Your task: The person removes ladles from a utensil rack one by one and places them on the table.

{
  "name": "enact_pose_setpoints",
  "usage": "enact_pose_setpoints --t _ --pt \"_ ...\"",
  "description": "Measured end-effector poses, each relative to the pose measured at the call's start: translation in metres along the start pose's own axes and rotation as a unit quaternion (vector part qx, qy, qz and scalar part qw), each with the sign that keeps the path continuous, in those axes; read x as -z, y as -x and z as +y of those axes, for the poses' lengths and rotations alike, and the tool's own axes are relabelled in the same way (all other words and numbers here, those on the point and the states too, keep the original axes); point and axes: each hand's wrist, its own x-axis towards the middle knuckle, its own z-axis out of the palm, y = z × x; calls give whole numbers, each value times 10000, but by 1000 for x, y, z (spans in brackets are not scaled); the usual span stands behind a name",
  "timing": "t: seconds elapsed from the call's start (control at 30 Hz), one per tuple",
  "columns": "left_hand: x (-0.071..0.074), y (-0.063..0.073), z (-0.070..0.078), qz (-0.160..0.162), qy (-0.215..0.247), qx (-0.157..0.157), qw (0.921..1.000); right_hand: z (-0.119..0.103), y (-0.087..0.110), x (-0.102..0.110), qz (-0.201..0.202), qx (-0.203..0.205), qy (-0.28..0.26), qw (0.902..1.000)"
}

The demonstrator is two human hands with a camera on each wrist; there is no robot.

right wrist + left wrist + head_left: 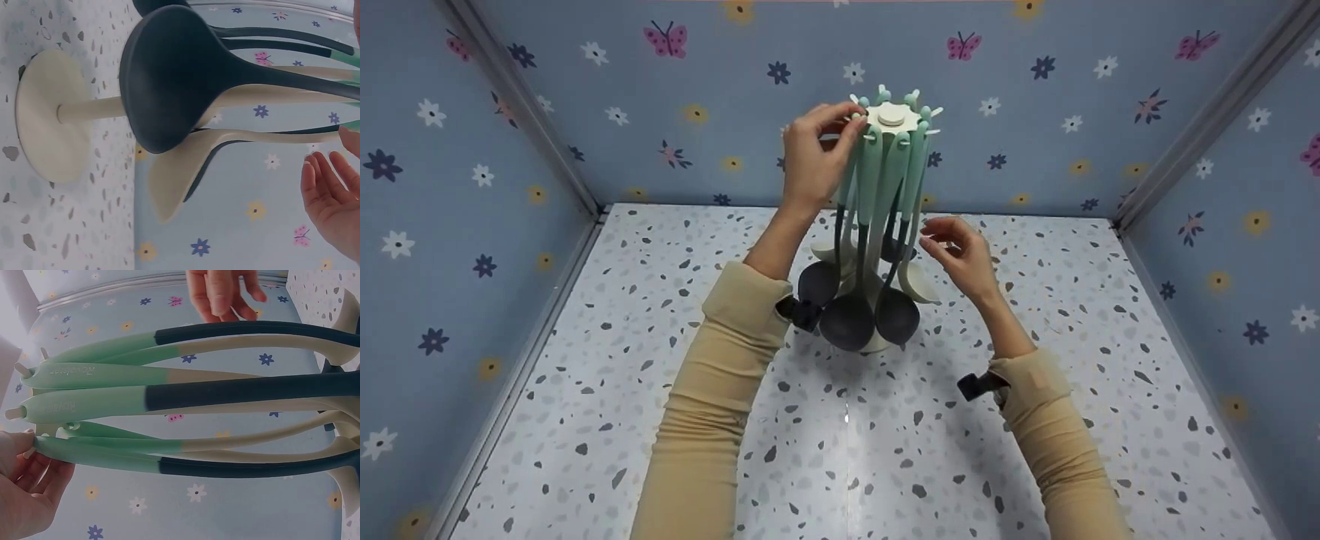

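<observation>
A cream rotating stand (891, 116) carries several kitchen utensils, hung by their pale green handles from pegs around its top. My left hand (819, 154) pinches the top end of one green handle (101, 453) at its peg, on the stand's left side. That handle runs into a dark shaft with a rounded black head (819, 283), partly hidden. Two black ladles (847, 322) hang at the front. My right hand (964, 259) is beside the stand's right side, fingers loosely bent and holding nothing. Close to it hangs a cream utensil (174, 180).
The stand's round cream base (53, 118) rests on a white speckled tabletop (915, 465). Blue walls (825, 45) with flowers and butterflies enclose the back and both sides. Each wrist wears a black camera mount (981, 385).
</observation>
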Motion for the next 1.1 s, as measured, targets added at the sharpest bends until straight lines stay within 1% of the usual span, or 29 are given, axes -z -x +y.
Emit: enact_pose_setpoints --t 0.1,0.23,0.47,0.63,0.7,0.77,0.83,0.9,1.0,1.1 --pt "-1 0 -3 5 -22 -101 9999 7 1 -3 -195 -20 -24 9998" --pt "0 1 -4 16 -29 -243 9997 17 2 -6 -339 -128 -117 9993" --pt "1 2 1 75 25 16 10000 31 2 -12 -464 -278 -234 9983" --pt "1 2 -1 15 18 -43 10000 39 1 -16 -507 -280 -372 9976" --pt "2 4 5 6 -8 -32 10000 41 0 -17 -544 -239 -430 9973" --pt "4 7 16 -1 -21 -4 10000 43 0 -17 -576 -176 -490 9970" --pt "4 7 16 -18 -11 33 10000 44 -1 -18 -593 -122 -516 9968" --pt "4 6 14 -13 8 56 10000 45 -2 -18 -599 -82 -536 9967" --pt "2 2 -1 -28 -2 27 10000 44 -2 -18 -549 -23 -447 9975" --pt "3 2 1 -52 -47 -1 10000 42 -2 -19 -473 79 -364 9982"
